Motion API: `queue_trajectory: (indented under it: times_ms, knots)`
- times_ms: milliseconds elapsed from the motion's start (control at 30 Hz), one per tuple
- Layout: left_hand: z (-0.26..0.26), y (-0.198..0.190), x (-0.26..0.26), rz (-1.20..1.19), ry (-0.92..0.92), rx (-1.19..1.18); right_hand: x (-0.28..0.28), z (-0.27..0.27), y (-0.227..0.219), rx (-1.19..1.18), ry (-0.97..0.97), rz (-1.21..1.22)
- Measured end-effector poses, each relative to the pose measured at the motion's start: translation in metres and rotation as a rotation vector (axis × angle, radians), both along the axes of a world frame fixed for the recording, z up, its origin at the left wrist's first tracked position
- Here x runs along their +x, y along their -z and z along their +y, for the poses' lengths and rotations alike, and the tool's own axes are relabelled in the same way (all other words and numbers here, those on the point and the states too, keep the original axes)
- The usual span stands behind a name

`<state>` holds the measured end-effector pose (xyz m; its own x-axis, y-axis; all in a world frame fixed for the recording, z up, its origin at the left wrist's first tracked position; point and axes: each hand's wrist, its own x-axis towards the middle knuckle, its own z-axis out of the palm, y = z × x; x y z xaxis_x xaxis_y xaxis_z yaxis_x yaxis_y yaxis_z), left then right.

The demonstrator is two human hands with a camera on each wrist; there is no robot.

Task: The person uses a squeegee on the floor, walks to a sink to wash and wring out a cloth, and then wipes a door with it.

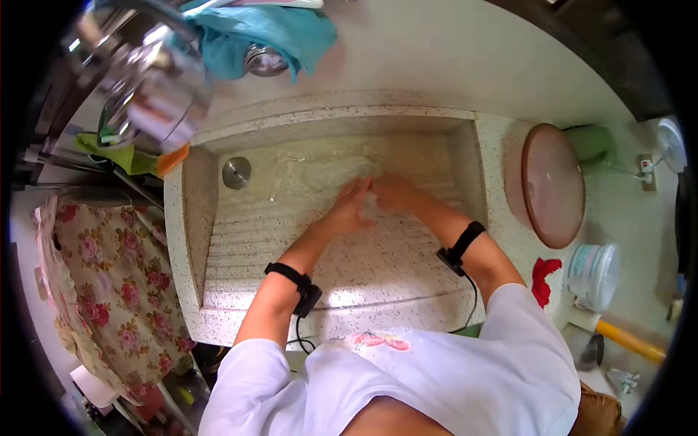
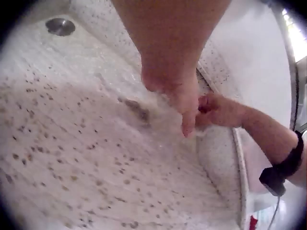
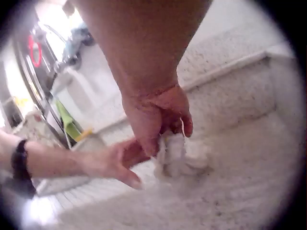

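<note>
Both hands meet low over the ribbed, speckled basin point(image 1: 276, 240). In the right wrist view the right hand point(image 3: 156, 115) has its fingers curled round a whitish, wet, limp thing point(image 3: 175, 155), perhaps thin cloth; its exact form is blurred. The left hand point(image 3: 112, 160) comes in beside it, thumb apart and fingers reaching behind the right hand, their tips hidden. From the head view, the left hand point(image 1: 351, 207) lies just left of the right hand point(image 1: 396, 194). In the left wrist view, the left hand point(image 2: 180, 98) points down near the right hand point(image 2: 223, 111).
A round metal drain point(image 1: 236, 173) sits at the basin's left, with shallow water around it. On the right ledge are a round brown-rimmed lid point(image 1: 554, 185), a red cloth point(image 1: 544, 282) and a white tub point(image 1: 592, 276). A teal cloth point(image 1: 269, 33) lies beyond the back rim.
</note>
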<state>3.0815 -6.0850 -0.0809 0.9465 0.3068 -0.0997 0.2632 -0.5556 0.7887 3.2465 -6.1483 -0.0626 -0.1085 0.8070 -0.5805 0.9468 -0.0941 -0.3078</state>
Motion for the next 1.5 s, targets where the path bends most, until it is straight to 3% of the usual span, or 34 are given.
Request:
queue_trajectory:
  times_ms: [67, 133, 167, 333, 433, 533, 633, 733, 800, 867, 967, 1033, 1100, 1133, 1200, 1300, 1400, 1500]
  knots:
    - [-0.008, -0.003, 0.006, -0.044, -0.128, -0.167, -0.017, 0.001, -0.078, 0.082, -0.019, 0.078]
    - [0.0, 0.008, 0.011, -0.023, -0.289, -0.302, -0.018, 0.007, -0.122, 0.169, 0.031, 0.147]
    - [0.004, 0.005, 0.012, -0.063, -0.284, -0.323, -0.015, 0.008, -0.141, 0.241, 0.035, 0.148]
    - [0.005, -0.005, 0.004, -0.163, -0.348, -0.452, 0.002, 0.007, -0.211, 0.57, 0.159, 0.282]
    - [0.0, 0.022, -0.007, -0.022, -0.327, -0.497, 0.013, 0.009, -0.23, 0.668, 0.315, 0.377]
    - [-0.006, 0.032, -0.031, 0.097, -0.425, -0.594, 0.025, 0.016, -0.216, 0.738, 0.571, 0.521]
    - [-0.009, 0.029, -0.043, 0.234, -0.559, -1.259, 0.02, 0.018, -0.186, 0.82, 0.732, 0.704]
    - [-0.023, -0.025, -0.039, -0.281, -0.684, -1.86, 0.002, 0.005, -0.157, 0.497, 0.632, 0.749]
    - [-0.013, -0.018, -0.035, -0.199, -0.732, -1.964, -0.023, -0.017, -0.14, 0.402, 0.438, 0.778]
    - [-0.007, -0.019, -0.025, -0.143, -0.715, -1.973, -0.037, -0.035, -0.119, 0.138, 0.255, 0.824]
    - [-0.01, -0.044, -0.008, -0.085, -0.686, -1.791, -0.042, -0.047, -0.12, -0.064, 0.264, 0.878]
    - [-0.022, -0.077, -0.013, -0.019, -0.744, -1.591, -0.036, -0.042, -0.126, 0.075, 0.57, 1.046]
    - [-0.017, -0.042, -0.028, -0.07, -0.617, -1.773, -0.022, -0.025, -0.114, 0.225, 0.934, 1.092]
    - [-0.013, -0.031, -0.031, -0.095, -0.545, -1.857, -0.018, -0.019, -0.108, 0.218, 0.935, 1.004]
    - [-0.013, -0.055, -0.027, -0.121, -0.414, -1.84, -0.014, -0.01, -0.095, 0.206, 0.942, 0.832]
    - [-0.02, -0.085, -0.016, -0.307, -0.376, -1.988, -0.041, -0.015, -0.076, 0.306, 1.19, 1.688]
    - [-0.033, -0.13, -0.004, -0.452, -0.482, -2.132, -0.045, -0.02, -0.028, -0.004, 1.129, 2.381]
    - [-0.035, -0.136, -0.005, -0.498, -0.603, -2.192, -0.07, -0.003, -0.088, 0.328, 1.085, 2.389]
